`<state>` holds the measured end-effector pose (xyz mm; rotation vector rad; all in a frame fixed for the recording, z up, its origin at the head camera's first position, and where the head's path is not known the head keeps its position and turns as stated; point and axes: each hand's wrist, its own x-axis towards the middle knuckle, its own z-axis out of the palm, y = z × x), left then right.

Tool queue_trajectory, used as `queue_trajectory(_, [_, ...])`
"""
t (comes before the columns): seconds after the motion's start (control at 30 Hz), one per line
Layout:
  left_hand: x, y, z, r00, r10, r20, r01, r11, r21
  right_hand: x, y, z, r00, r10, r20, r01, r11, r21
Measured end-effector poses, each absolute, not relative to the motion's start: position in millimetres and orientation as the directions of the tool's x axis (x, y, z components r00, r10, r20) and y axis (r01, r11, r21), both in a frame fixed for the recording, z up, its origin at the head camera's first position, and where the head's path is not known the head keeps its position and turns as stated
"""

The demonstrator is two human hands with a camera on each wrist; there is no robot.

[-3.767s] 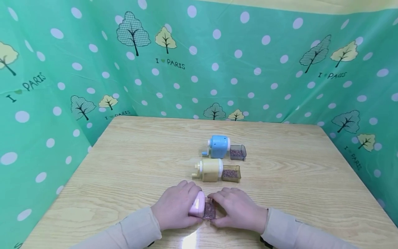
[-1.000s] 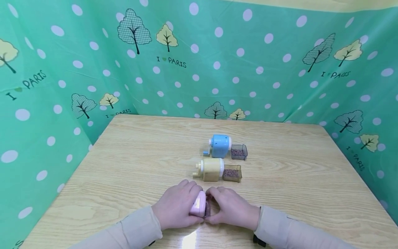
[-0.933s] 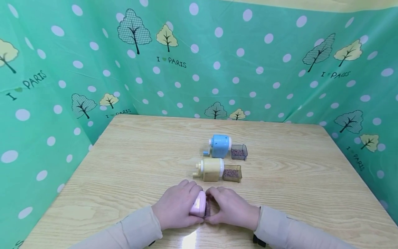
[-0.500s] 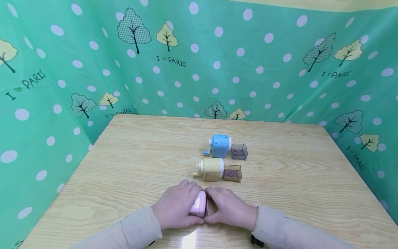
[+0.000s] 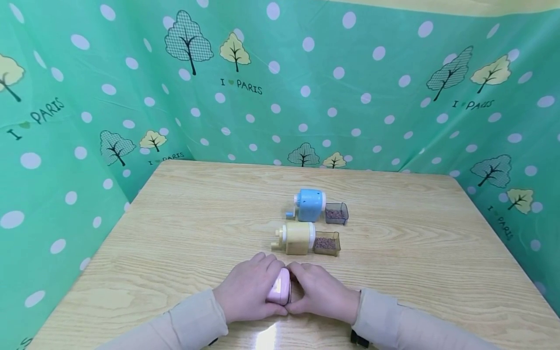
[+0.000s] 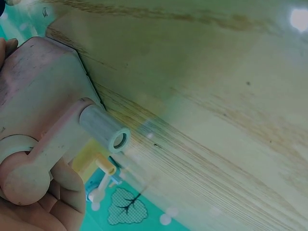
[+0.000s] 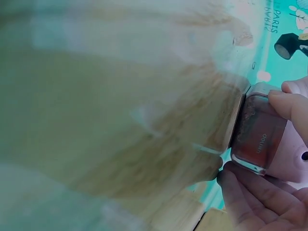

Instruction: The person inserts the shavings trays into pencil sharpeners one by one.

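Note:
My left hand (image 5: 249, 289) grips a pink crank pencil sharpener (image 5: 277, 289) lying on the table. In the left wrist view its crank handle (image 6: 107, 129) juts out beside my curled fingers. At the other end, my right hand (image 5: 323, 293) pinches the sides of the sharpener's clear shavings drawer (image 7: 257, 134) between thumb and fingers. Only a thin edge of the drawer shows beyond the pink body in the head view; dark shavings are visible through its front in the right wrist view.
Behind my hands lies a yellow sharpener (image 5: 297, 238), its shavings-filled drawer (image 5: 327, 243) pulled out to the right. Farther back is a blue sharpener (image 5: 309, 205) with its drawer (image 5: 337, 214) also out. A green printed cloth (image 5: 280, 87) hangs around the wooden table (image 5: 415, 253).
My right hand has moved left, pushing the pink sharpener's drawer from well out to almost fully inside the body. My left hand has kept its hold in place.

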<state>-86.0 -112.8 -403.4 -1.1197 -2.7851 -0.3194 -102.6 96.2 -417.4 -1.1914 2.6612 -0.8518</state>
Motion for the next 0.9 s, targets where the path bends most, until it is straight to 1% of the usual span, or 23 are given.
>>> queue_trajectory(0.2, [-86.1, -113.2, -403.8, -0.716, 0.669, 0.199, 0.698, 0.699, 0.159, -103.0, 94.4, -417.1, -0.686, -0.716, 0.127, -0.656, 0.534, -0.534])
queue_trajectory(0.5, [-85.5, -113.0, -403.6, -0.723, 0.667, 0.18, 0.691, 0.702, 0.173, -102.9, 93.7, -415.9, -0.689, -0.715, 0.116, -0.643, 0.53, -0.552])
queue_trajectory(0.63, [-85.4, -113.5, -402.1, -0.731, 0.665, 0.154, 0.683, 0.71, 0.174, -103.0, 94.2, -416.1, -0.687, -0.719, 0.104, -0.645, 0.539, -0.542])
queue_trajectory(0.73, [-85.9, -114.1, -400.6, -0.73, 0.669, 0.141, 0.683, 0.711, 0.164, -103.6, 95.1, -416.1, -0.681, -0.725, 0.099, -0.653, 0.54, -0.531])
queue_trajectory(0.9, [-87.1, -114.3, -398.4, -0.712, 0.688, 0.144, 0.702, 0.699, 0.134, -105.4, 98.6, -413.2, -0.669, -0.739, 0.085, -0.661, 0.539, -0.522])
